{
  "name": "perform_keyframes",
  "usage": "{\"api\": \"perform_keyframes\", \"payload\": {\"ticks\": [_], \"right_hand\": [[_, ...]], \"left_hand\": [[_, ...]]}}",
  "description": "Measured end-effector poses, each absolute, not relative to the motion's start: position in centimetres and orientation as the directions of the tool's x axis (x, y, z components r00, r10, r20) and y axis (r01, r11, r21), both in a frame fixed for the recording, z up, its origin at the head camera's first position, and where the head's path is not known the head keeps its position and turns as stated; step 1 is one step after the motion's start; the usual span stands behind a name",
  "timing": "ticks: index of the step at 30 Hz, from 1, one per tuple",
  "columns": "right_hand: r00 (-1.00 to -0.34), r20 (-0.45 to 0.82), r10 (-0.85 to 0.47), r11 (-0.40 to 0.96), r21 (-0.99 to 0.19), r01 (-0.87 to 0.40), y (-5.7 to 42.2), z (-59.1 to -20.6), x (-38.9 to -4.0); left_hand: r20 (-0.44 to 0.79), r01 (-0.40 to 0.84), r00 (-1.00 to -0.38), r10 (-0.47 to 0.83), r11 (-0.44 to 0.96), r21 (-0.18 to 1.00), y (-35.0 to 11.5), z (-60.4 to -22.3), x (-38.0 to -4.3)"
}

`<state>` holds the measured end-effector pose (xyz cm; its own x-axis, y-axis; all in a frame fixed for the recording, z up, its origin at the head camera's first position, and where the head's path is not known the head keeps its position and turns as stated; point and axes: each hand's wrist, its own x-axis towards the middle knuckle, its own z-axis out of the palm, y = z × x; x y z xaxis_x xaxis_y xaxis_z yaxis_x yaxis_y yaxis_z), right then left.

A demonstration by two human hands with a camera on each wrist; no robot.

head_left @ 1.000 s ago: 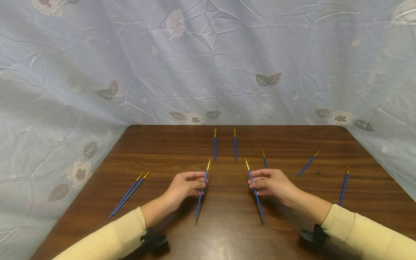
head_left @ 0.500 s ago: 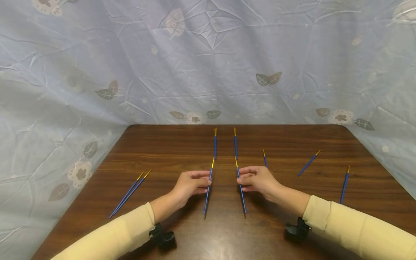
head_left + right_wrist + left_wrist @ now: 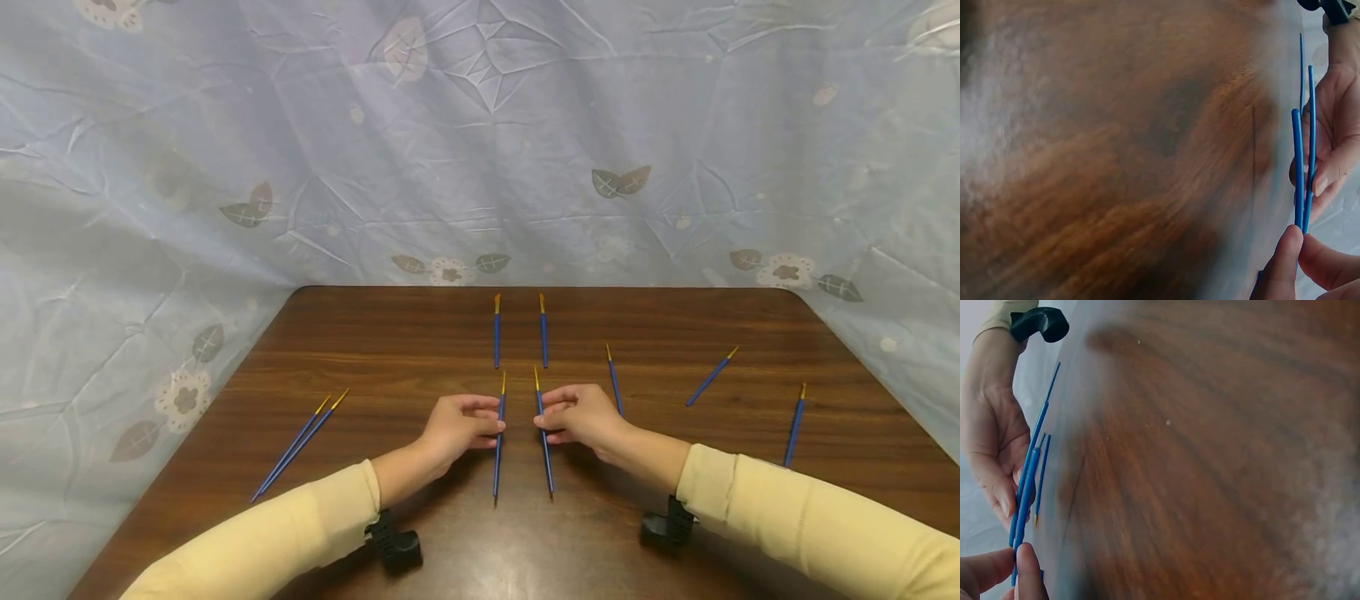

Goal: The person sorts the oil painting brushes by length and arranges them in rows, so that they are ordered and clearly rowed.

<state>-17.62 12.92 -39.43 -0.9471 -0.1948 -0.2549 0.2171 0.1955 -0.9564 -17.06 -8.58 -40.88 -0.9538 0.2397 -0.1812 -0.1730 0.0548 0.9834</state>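
Note:
In the head view my left hand [image 3: 457, 429] pinches a thin paintbrush [image 3: 498, 454] with a blue handle and yellow tip between thumb and fingers. My right hand [image 3: 588, 417] pinches a matching paintbrush [image 3: 547, 458] a short way to its right. Both brushes point away from me, nearly parallel, with a narrow gap between them. Whether they touch the table cannot be told. From the left wrist, the left fingertips [image 3: 1030, 575] show on the blue handle [image 3: 1026, 500]. The right wrist view likewise shows the right thumb [image 3: 1285, 256] against its handle [image 3: 1299, 169].
Two wider paintbrushes [image 3: 497, 337] [image 3: 544, 337] lie side by side at the back of the brown wooden table [image 3: 375, 333]. A close pair [image 3: 296, 450] lies at left. On the right are three more brushes [image 3: 615, 383] [image 3: 711, 377] [image 3: 796, 427]. A patterned cloth [image 3: 480, 150] surrounds the table.
Both hands have moved inward, each carrying its paintbrush, so the gap between the brushes has narrowed. The brushes have turned from slanted to nearly parallel. The other brushes have stayed put.

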Motion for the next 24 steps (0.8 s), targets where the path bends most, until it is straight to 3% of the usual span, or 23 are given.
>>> {"api": "perform_keyframes", "payload": {"ticks": [16,24], "right_hand": [[-0.951,-0.272,-0.148,0.262,-0.938,0.227,12.6,-40.3,-17.7],[-0.959,-0.240,-0.150,0.283,-0.940,0.191,12.5,-40.6,-17.6]], "left_hand": [[-0.143,-0.115,-0.970,0.194,0.150,0.982,-7.9,-41.7,-17.7],[-0.069,-0.027,-0.979,0.190,0.220,0.975,-7.3,-42.1,-17.7]]}}
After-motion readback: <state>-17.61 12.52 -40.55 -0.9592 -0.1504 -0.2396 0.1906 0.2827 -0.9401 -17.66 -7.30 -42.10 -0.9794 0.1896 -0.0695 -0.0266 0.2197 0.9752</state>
